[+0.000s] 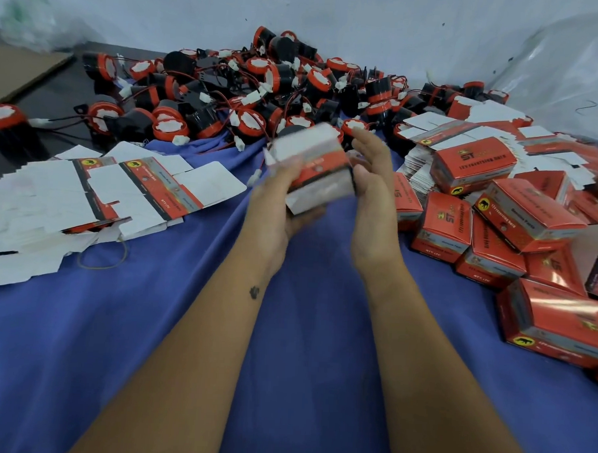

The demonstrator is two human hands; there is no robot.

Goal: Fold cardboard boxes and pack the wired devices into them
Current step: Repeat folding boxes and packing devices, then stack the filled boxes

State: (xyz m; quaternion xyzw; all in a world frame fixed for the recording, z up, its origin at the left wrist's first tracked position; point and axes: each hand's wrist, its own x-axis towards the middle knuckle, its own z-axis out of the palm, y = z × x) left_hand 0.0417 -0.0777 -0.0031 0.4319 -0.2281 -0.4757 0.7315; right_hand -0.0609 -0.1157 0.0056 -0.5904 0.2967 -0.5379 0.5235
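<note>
My left hand grips a blurred, half-folded box; right hand flat against it, contents hidden.

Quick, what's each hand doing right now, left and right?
Left hand: grips the blurred box from below.
Right hand: fingers straight, flat against the box's side.

Two bare forearms reached up from the bottom of the frame over a blue cloth. At center, the left hand gripped a blurred red-and-white box from below, while the right hand rested flat-fingered against its right side. Flat unfolded cartons lay at left, folded red boxes at right, red-and-black wired devices heaped at top center.
</note>
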